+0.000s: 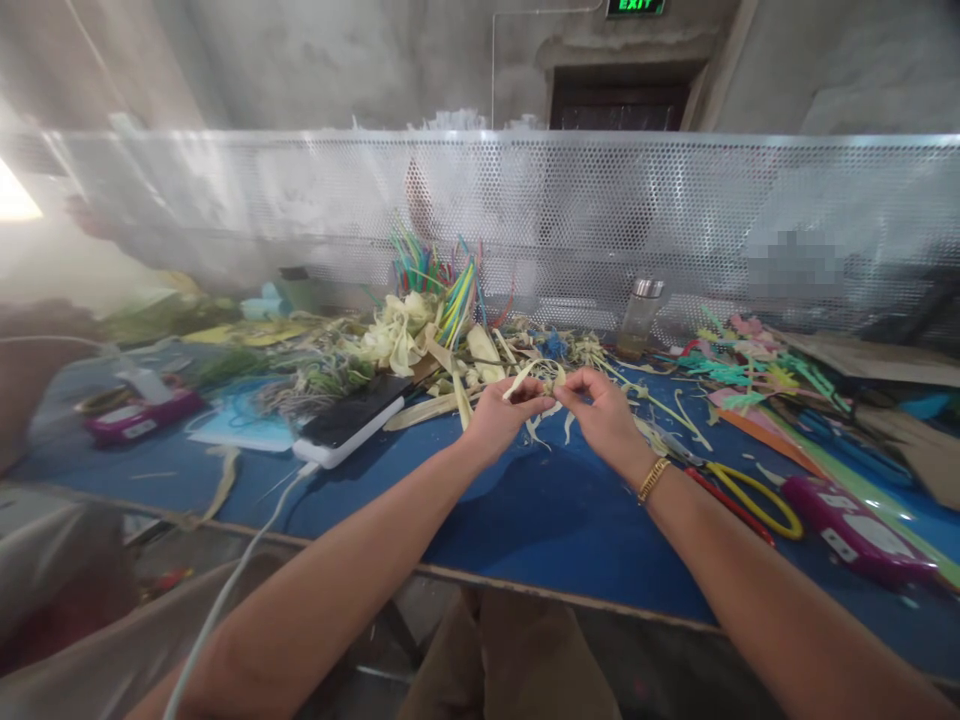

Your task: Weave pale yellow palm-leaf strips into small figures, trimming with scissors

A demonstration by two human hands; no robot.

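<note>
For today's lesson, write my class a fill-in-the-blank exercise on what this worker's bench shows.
1. Both hands, left hand and right hand, pinch a pale leaf strip above the ____ table.
2. The right wrist wears a ____ bracelet.
3. The scissors right of that wrist have ____ handles.
4. The sign above the doorway reads ____.

Missing words: blue; gold; yellow; EXIT

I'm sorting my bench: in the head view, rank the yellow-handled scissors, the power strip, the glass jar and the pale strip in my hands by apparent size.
1. power strip and yellow-handled scissors: look alike, unranked.
2. glass jar, farther back, so unsure.
3. pale strip pinched by left hand and right hand.
</note>
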